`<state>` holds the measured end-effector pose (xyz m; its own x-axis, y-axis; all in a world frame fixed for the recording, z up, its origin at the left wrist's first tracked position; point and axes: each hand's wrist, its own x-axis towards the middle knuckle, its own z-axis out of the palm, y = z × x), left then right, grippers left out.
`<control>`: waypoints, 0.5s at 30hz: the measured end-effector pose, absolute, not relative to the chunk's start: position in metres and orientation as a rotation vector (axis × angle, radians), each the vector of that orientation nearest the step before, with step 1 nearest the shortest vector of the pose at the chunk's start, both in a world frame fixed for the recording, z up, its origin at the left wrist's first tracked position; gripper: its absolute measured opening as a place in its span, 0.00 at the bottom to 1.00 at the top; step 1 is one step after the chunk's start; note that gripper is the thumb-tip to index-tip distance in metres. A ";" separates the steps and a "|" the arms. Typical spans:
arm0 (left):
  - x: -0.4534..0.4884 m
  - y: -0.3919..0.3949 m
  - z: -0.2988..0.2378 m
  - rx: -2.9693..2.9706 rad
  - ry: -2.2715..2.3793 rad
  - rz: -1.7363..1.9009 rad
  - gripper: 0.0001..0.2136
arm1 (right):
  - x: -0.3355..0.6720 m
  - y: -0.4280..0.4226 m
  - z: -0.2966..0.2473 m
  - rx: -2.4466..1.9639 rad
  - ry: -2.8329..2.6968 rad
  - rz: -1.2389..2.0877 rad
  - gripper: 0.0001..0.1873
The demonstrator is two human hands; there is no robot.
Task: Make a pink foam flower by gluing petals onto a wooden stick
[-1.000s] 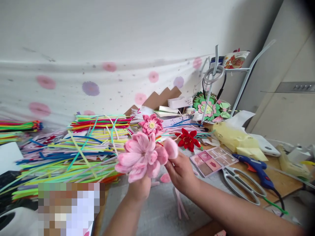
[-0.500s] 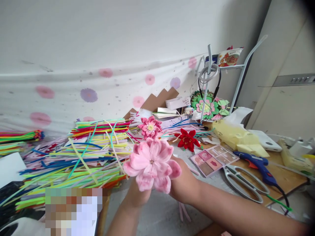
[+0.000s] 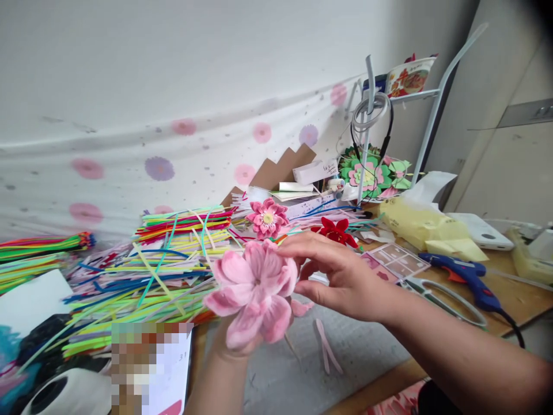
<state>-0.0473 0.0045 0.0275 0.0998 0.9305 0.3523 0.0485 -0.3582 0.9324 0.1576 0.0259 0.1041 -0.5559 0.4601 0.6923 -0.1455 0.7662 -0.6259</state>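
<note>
A large pink flower (image 3: 254,288) with fuzzy petals of pipe cleaner faces me above the table. My left hand (image 3: 239,341) is beneath it, its fingers mostly hidden by the petals, and the flower rests in its hold. With curved index finger and thumb, my right hand (image 3: 339,276) takes hold of a petal at the flower's right edge. A thin stem slants down under the bloom. Just behind stands a smaller pink flower (image 3: 268,218) with a pale yellow centre. A red flower (image 3: 334,230) lies partly behind my right hand.
Bundles of coloured pipe cleaners (image 3: 173,259) cover the left side. Pale pink strips (image 3: 327,349) lie on the grey mat (image 3: 358,351). To the right are a palette (image 3: 400,259), scissors (image 3: 449,300), a blue glue gun (image 3: 470,279) and a yellow package (image 3: 419,225).
My right hand has come out from behind the flower to its right-hand petal. The flower has tilted and shifted slightly left, and the view has turned a little.
</note>
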 end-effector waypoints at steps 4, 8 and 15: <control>-0.028 0.002 0.037 1.152 0.324 1.078 0.12 | 0.153 0.025 0.098 -0.242 -1.922 0.758 0.15; -0.021 0.001 0.040 0.948 0.100 1.059 0.08 | 0.148 0.027 0.090 -0.261 -1.844 0.703 0.08; -0.037 0.003 0.027 1.169 0.343 1.063 0.21 | 0.143 0.023 0.080 -0.211 -1.784 0.599 0.08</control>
